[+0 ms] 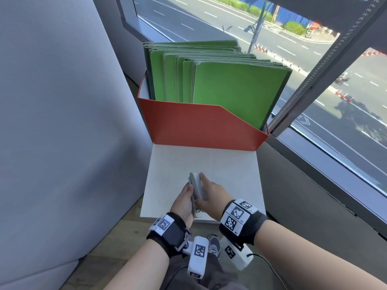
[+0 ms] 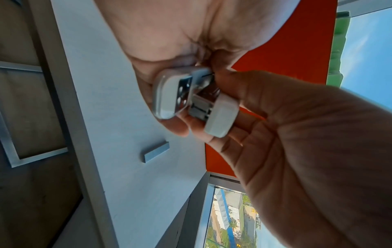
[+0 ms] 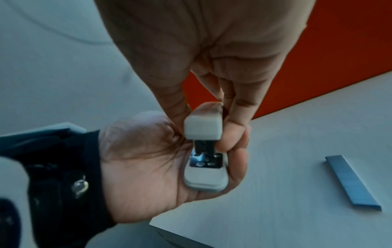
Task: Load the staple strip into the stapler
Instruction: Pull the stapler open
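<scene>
A small white stapler (image 1: 198, 186) is held above the white table (image 1: 230, 164) by both hands. My left hand (image 1: 184, 203) cups its base, whose metal anvil plate (image 3: 206, 161) faces up in the palm. My right hand (image 1: 213, 195) pinches the white top arm (image 3: 202, 128) between thumb and fingers, and the arm stands lifted off the base. In the left wrist view the stapler (image 2: 191, 99) shows a gap between arm and base. The grey staple strip (image 3: 353, 181) lies flat on the table to the right, also seen as the staple strip (image 2: 156, 151); the head view hides it.
A red file box (image 1: 201, 124) with several green folders (image 1: 230, 80) stands at the table's far edge. A grey padded wall (image 1: 62, 122) runs along the left. A window frame (image 1: 314, 84) and sill border the right side. Wood floor lies below the near table edge.
</scene>
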Motion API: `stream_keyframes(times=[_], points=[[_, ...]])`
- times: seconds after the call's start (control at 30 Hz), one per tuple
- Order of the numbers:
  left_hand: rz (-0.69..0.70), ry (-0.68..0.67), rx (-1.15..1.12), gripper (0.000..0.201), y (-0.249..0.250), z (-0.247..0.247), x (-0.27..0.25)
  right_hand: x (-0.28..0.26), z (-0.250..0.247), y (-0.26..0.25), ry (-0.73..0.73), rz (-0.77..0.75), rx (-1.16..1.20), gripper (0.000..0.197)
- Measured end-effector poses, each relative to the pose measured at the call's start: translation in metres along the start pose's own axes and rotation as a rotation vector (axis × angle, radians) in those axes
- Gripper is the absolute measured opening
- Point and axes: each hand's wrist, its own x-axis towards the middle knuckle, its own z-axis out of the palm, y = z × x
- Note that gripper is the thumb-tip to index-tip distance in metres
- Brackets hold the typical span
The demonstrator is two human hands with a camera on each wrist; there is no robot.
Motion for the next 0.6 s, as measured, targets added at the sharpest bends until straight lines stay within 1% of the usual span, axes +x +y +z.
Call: stream_keyframes(times=[0.1,0.17,0.33,0.4,0.47,0.5,0.57,0.6], points=[[0.011,-0.037,0.037,0.038,-0.002,0.002,-0.003,-0.002,-0.003,-0.001,-0.030,0.010,-0.049,0.079],[0.008,-0.048,0.050,0.038,-0.003,0.002,-0.002,-0.001,-0.002,-0.001,-0.039,0.019,-0.081,0.078],[0.014,-0.046,0.118,0.035,-0.005,0.005,-0.002,0.003,0.000,-0.002,-0.082,0.102,-0.115,0.078],[0.014,-0.020,0.163,0.035,-0.007,0.001,0.000,0.004,-0.005,-0.005,-0.078,0.097,-0.123,0.069],[0.030,-0.010,0.261,0.036,-0.011,-0.009,0.004,0.003,-0.016,-0.007,-0.083,0.072,-0.129,0.046],[0.041,-0.012,0.291,0.037,-0.011,-0.012,0.004,0.003,-0.022,-0.006,-0.103,0.070,-0.127,0.038],[0.053,-0.037,0.296,0.037,-0.012,-0.018,0.004,0.006,-0.033,-0.004,-0.141,0.072,-0.110,0.036],[0.061,-0.044,0.298,0.036,-0.012,-0.019,0.003,0.008,-0.037,-0.003,-0.130,0.071,-0.096,0.037]])
